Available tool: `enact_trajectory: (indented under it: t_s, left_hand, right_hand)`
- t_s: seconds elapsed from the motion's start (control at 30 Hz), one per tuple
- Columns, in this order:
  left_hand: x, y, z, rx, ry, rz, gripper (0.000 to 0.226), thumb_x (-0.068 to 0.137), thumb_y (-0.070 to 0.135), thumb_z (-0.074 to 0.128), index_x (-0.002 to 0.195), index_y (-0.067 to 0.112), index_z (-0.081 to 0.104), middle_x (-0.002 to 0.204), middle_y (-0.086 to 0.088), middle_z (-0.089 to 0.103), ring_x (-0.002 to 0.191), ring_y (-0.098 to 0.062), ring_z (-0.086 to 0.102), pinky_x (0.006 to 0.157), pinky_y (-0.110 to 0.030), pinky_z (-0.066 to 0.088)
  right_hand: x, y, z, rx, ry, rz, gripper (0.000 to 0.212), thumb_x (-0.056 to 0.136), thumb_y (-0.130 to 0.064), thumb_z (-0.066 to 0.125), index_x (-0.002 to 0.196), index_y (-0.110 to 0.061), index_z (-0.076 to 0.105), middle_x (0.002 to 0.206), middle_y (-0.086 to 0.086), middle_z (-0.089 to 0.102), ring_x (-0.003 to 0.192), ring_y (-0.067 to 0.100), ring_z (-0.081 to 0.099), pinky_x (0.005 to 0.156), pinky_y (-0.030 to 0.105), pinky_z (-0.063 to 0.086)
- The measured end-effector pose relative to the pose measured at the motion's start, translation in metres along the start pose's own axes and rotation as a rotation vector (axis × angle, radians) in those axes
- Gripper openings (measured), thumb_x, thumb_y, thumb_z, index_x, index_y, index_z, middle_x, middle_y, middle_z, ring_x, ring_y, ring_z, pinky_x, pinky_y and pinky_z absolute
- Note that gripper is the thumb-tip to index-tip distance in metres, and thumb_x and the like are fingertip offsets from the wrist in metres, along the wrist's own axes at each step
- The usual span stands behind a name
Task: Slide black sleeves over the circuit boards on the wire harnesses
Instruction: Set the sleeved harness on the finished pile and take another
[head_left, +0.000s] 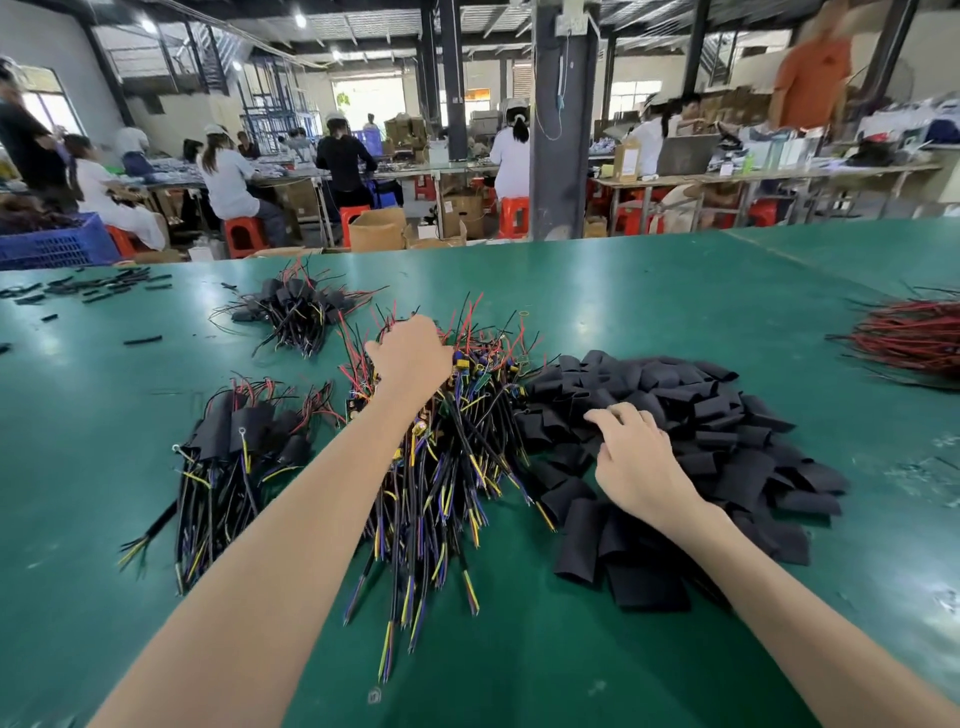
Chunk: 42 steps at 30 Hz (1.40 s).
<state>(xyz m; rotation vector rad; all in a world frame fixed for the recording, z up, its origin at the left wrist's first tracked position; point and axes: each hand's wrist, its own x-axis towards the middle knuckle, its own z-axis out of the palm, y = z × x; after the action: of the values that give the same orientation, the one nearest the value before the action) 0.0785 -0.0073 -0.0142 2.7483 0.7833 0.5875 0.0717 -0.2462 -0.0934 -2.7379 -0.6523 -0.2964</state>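
The left hand (410, 356) was buried in the black-yellow-red wire harnesses (457, 467), fingers hidden; the right hand (636, 462), fingers bent, touched the flat black sleeves (727, 441) heaped just right of them, grip unclear.

Green table (649, 291), heap of wire harnesses (457, 467), pile of black sleeves (727, 441), red wires (914, 338)

My left grip (410, 358) curled into heap of black, yellow, blue wire harnesses (447, 467) on green table (623, 291); my right grip (639, 462), fingers bent, rests on pile of flat black sleeves (727, 415).
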Motion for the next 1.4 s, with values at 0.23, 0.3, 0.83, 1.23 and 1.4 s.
enact_trajectory:
  t_s: [0.23, 0.3, 0.83, 1.23, 1.4]
  left_hand:
    - [-0.005, -0.002, -0.025, -0.225, 0.139, 0.031, 0.025, 0.094, 0.013, 0.048, 0.087, -0.006, 0.062, 0.094, -0.023, 0.066, 0.090, -0.038, 0.063, 0.080, -0.038, 0.050]
    - [-0.003, -0.003, -0.039, -0.327, 0.196, 0.033, 0.023, 0.095, 0.010, 0.045, 0.085, -0.001, 0.062, 0.091, -0.017, 0.064, 0.085, -0.033, 0.060, 0.079, -0.036, 0.049]
    - [-0.043, -0.059, -0.058, -0.670, -0.276, -0.034, 0.025, 0.097, 0.002, 0.042, 0.119, 0.009, 0.051, 0.103, -0.009, 0.055, 0.068, -0.014, 0.053, 0.057, -0.022, 0.048]
    - [-0.075, -0.080, -0.021, -0.156, 0.106, 0.278, 0.025, 0.092, 0.027, 0.060, 0.113, 0.015, 0.065, 0.113, -0.006, 0.057, 0.103, -0.025, 0.053, 0.086, -0.034, 0.040]
    - [-0.091, -0.076, -0.023, -0.214, 0.367, 0.433, 0.022, 0.091, 0.018, 0.062, 0.110, 0.009, 0.066, 0.112, -0.009, 0.058, 0.095, -0.031, 0.056, 0.075, -0.040, 0.051]
  right_hand:
    - [-0.001, 0.001, -0.021, -0.041, 0.073, 0.110, 0.049, 0.075, -0.013, 0.051, 0.124, -0.017, 0.048, 0.118, 0.007, 0.043, 0.112, 0.030, 0.037, 0.091, 0.040, 0.033]
    - [-0.001, 0.003, -0.026, -0.063, 0.003, 0.160, 0.046, 0.075, -0.017, 0.051, 0.121, -0.018, 0.046, 0.115, 0.008, 0.041, 0.111, 0.031, 0.037, 0.091, 0.040, 0.035]
    - [0.002, -0.002, -0.020, 0.473, 0.170, -0.073, 0.021, 0.087, 0.001, 0.057, 0.099, -0.014, 0.065, 0.088, 0.000, 0.044, 0.075, 0.025, 0.058, 0.070, 0.032, 0.053]
    - [0.000, 0.005, -0.005, -0.236, -0.066, -0.144, 0.033, 0.093, -0.037, 0.051, 0.121, -0.021, 0.055, 0.117, 0.000, 0.047, 0.115, 0.022, 0.040, 0.091, 0.036, 0.034]
    - [-0.002, 0.002, -0.003, -0.187, 0.027, -0.155, 0.019, 0.098, -0.024, 0.043, 0.115, -0.016, 0.047, 0.115, 0.003, 0.036, 0.108, 0.023, 0.045, 0.077, 0.032, 0.033]
